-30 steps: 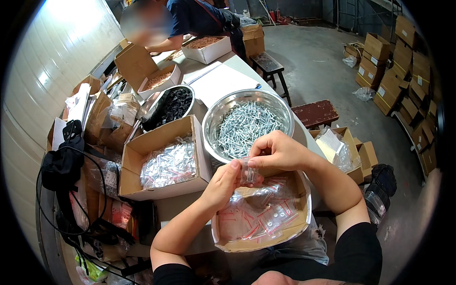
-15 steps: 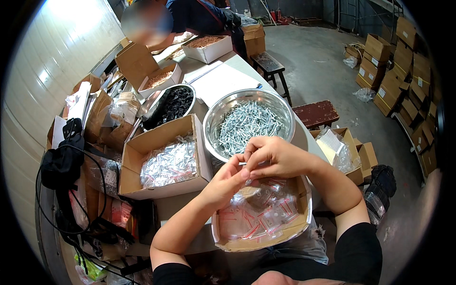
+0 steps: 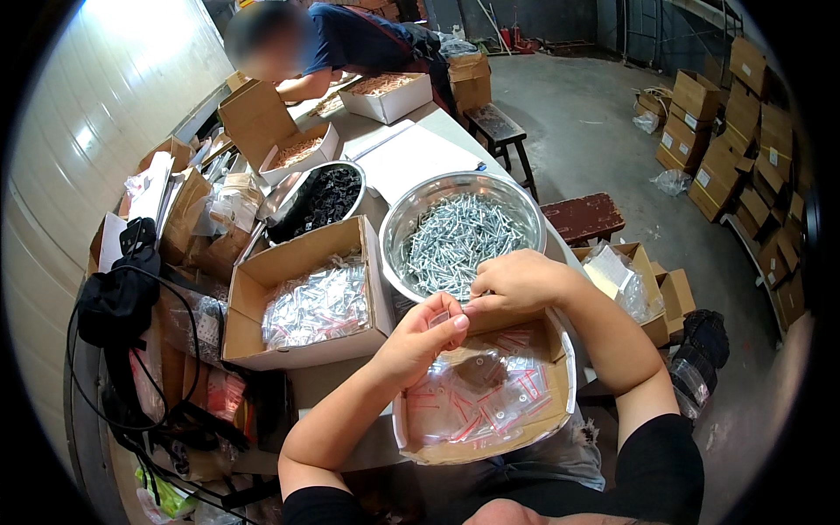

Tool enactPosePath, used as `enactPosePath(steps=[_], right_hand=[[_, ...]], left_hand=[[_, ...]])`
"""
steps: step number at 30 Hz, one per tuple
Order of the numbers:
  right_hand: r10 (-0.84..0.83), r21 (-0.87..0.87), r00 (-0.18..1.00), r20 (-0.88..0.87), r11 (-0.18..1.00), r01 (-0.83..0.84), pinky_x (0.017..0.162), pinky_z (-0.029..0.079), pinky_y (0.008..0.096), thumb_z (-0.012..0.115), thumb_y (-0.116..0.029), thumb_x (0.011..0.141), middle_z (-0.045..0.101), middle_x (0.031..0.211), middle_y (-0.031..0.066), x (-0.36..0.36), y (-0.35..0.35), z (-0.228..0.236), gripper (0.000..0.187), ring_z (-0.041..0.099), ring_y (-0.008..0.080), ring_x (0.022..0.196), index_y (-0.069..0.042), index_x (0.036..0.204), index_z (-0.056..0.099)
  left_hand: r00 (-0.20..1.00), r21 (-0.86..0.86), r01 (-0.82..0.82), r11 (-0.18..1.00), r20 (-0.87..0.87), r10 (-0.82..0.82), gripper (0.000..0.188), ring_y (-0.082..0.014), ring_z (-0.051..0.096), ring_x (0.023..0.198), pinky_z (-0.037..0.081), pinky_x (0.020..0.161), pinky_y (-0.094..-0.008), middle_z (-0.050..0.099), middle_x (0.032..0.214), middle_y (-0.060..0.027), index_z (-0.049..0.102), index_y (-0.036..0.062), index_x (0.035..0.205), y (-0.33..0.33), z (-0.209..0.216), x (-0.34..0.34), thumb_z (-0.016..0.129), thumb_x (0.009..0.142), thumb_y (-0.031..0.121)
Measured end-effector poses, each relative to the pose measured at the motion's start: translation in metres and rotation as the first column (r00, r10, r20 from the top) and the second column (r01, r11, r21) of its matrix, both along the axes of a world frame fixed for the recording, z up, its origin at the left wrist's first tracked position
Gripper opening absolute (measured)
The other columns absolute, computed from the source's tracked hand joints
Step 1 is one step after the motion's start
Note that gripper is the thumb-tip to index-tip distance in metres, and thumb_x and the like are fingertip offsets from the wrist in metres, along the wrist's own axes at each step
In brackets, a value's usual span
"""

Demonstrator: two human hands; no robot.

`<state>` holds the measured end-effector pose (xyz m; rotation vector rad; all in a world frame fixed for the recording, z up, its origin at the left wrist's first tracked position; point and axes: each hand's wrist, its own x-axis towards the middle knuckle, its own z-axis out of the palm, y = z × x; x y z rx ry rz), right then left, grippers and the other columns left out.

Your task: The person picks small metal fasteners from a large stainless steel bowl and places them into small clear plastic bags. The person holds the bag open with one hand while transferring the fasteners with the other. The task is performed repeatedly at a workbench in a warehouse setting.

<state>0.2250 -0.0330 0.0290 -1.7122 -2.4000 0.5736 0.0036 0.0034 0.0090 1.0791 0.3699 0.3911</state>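
Note:
My left hand is closed, thumb against fingers, on what looks like a small clear plastic bag, mostly hidden by the fingers. My right hand meets it at the fingertips, pinched together; whatever it grips is too small to make out. Both hands hover between a steel bowl full of silvery screws and a shallow cardboard tray. Inside the tray lie loose clear zip bags with red strips. To the left, an open carton contains many bags filled with screws.
Behind the carton stands a container of black parts. White boxes of brownish pieces sit farther back, near a person leaning over the table. A dark red stool and open cartons are at the right. Cables and bags crowd the left.
My hands have come down slightly and the right has shifted a little to the right, its fingers parting from the overlap with the left. The view has moved slightly; the person behind has shifted.

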Motion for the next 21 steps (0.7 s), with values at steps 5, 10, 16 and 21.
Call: enactPosePath(steps=[5, 10, 16, 21], right_hand=[[0.115, 0.036, 0.96, -0.255, 0.993, -0.109, 0.082, 0.051, 0.0423, 0.062, -0.051, 0.084, 0.068, 0.103, 0.013, 0.016, 0.001, 0.0, 0.048, 0.065, 0.0329, 0.096, -0.008, 0.103, 0.069], [-0.033, -0.072, 0.983, 0.183, 0.996, 0.047, 0.082, 0.051, 0.042, 0.067, -0.058, 0.077, 0.068, 0.105, 0.014, -0.015, -0.004, 0.009, 0.065, 0.065, 0.0328, 0.099, -0.008, 0.119, 0.063], [0.074, 0.059, 0.954, -0.291, 0.996, -0.059, 0.074, 0.053, 0.0362, 0.074, -0.03, 0.078, 0.071, 0.094, 0.0141, 0.01, -0.005, 0.004, 0.037, 0.069, 0.0276, 0.085, -0.004, 0.104, 0.069], [0.038, 0.141, 0.862, -0.506, 0.989, 0.039, 0.071, 0.052, 0.034, 0.07, -0.012, 0.081, 0.071, 0.086, 0.0136, 0.013, -0.005, 0.006, 0.016, 0.068, 0.0268, 0.078, -0.003, 0.094, 0.07]], left_hand=[[1.0, 0.068, 0.013, 0.998, -0.029, -0.011, 0.02, -0.0069, 0.049, 0.076, 0.039, 0.071, -0.0217, 0.055, 0.083, 0.0016, 0.05, 0.0098, 0.093, 0.0, -0.001, 0.0, 0.066, 0.092, 0.022], [0.999, 0.093, -0.023, 0.995, -0.046, 0.028, 0.02, -0.0065, 0.051, 0.08, 0.041, 0.075, -0.0225, 0.056, 0.084, 0.0016, 0.05, 0.0087, 0.091, -0.002, 0.0, 0.001, 0.067, 0.091, 0.018], [0.998, 0.159, -0.028, 0.987, -0.053, 0.036, 0.022, -0.006, 0.049, 0.082, 0.04, 0.076, -0.0223, 0.055, 0.085, 0.0026, 0.051, 0.0088, 0.087, -0.001, 0.0, 0.001, 0.072, 0.087, 0.014], [0.995, 0.204, 0.007, 0.979, -0.097, 0.013, 0.024, -0.0062, 0.048, 0.082, 0.039, 0.075, -0.022, 0.055, 0.085, 0.0032, 0.052, 0.0089, 0.085, -0.001, 0.001, 0.0, 0.074, 0.085, 0.016]])
